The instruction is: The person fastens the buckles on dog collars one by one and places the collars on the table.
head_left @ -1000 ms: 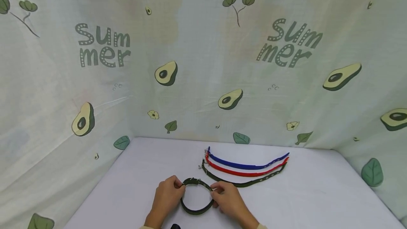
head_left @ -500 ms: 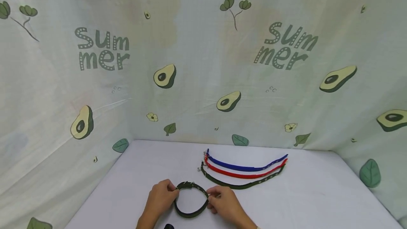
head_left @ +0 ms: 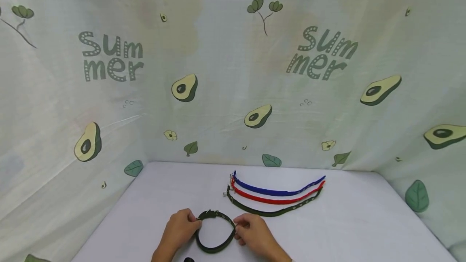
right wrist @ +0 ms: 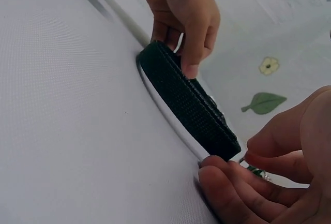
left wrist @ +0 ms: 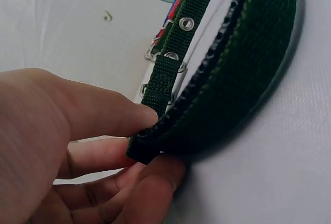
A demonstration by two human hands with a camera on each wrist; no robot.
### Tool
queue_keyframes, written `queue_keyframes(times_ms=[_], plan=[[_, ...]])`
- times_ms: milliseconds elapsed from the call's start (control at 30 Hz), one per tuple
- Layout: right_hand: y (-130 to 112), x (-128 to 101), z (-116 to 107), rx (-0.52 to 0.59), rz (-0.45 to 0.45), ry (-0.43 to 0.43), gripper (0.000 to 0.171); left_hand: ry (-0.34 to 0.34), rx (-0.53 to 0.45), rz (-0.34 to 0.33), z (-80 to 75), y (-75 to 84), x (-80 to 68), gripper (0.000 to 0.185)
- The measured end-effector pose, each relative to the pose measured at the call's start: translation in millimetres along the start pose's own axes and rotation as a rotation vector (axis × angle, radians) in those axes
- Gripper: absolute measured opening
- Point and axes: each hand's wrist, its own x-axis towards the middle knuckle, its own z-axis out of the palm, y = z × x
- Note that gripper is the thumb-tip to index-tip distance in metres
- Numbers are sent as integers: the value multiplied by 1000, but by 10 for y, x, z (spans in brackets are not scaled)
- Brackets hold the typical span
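Note:
A dark green pet collar point(head_left: 214, 250), fastened into a loop, stands on its edge over the white table between both hands. My left hand point(head_left: 178, 227) pinches its left side near the buckle; in the left wrist view, thumb and fingers close on the green webbing point(left wrist: 248, 74), with metal eyelets along the strap. At the opposite side my right hand point(head_left: 255, 231) pinches the band, which comes to a slight point there. The right wrist view shows the collar's padded outer face point(right wrist: 181, 100) spanning from one hand to the other.
Behind the hands, three collars lie stretched out in curved rows: blue point(head_left: 269, 192), red point(head_left: 276, 201) and dark green point(head_left: 267, 214), buckles to the left. A small black object point(head_left: 189, 259) shows at the bottom edge. Printed cloth point(head_left: 218, 51) walls the table's back and sides.
Both hands have shifted the looped collar slightly left and toward me. Its right side has gone from round to a slight point. The head view has also moved a little.

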Motion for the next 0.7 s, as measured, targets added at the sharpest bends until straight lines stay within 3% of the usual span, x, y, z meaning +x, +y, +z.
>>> queue_keyframes(times_ms=[233,500,600,700], plan=[[-41,2,-88,16,70,-19,16,-33,41,-30,-27,37,-17,27],[-60,-2,-344,-59,97,-31,20,134,256,18,-32,93,-27,28],[-94,-15,-473,-54,68,16,22,166,282,41,-31,226,-26,26],[-143,-32,-611,-41,55,119,25,164,268,79,-1,391,-26,23]])
